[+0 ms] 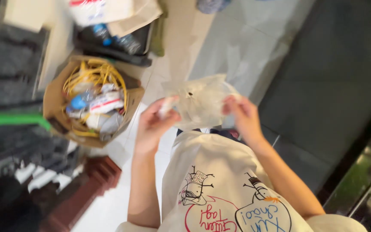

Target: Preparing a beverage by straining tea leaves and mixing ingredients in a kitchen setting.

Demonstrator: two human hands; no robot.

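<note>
I hold a clear plastic bag [200,101] up in front of me with both hands. My left hand [154,124] pinches its left edge, together with a small whitish piece between the fingers. My right hand [244,117] grips the bag's right edge. A small dark speck shows inside the bag near its top. The frame is blurred, so the bag's contents are hard to make out. Below my hands is my cream shirt [220,180] with cartoon drawings.
An open cardboard box [56,101] on the tiled floor holds yellow cable, plastic bottles and packets. Behind it sit a dark tray with bottles [117,41] and a white bag. A green bar [11,119] crosses at left, a reddish wooden piece [91,184] lies below.
</note>
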